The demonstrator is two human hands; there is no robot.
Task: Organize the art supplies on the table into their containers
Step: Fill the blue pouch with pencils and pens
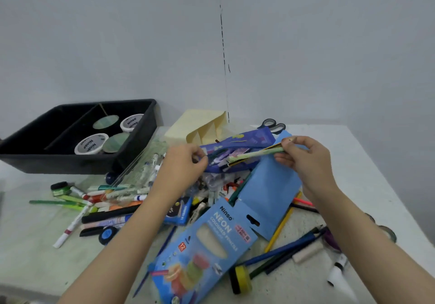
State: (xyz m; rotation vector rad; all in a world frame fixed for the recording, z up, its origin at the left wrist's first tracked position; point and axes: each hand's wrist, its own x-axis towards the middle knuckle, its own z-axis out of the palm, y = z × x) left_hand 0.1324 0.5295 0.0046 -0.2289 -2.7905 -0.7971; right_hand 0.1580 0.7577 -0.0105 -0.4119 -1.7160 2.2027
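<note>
Two hands: left hand (186,164) seems to pinch the open mouth of the purple pencil pouch (237,147); right hand (306,160) pinches a pale green pencil (256,155), its far end at that mouth.
Pouch: on top of the heap, towards the far edge of the table (367,162).
Done: four paint pots (90,144) sit in the black tray (58,164) at the far left corner.
Left to do: markers and pens (106,197) strewn towards the left edge, dark pencils (282,252) near the right, scissors (273,124) at the far edge; most sorting looks undone.
Writing: "Ninso" on two pot lids; the blue box (207,245) reads "Ninso NEON COLOURED PENCILS" and "12".
</note>
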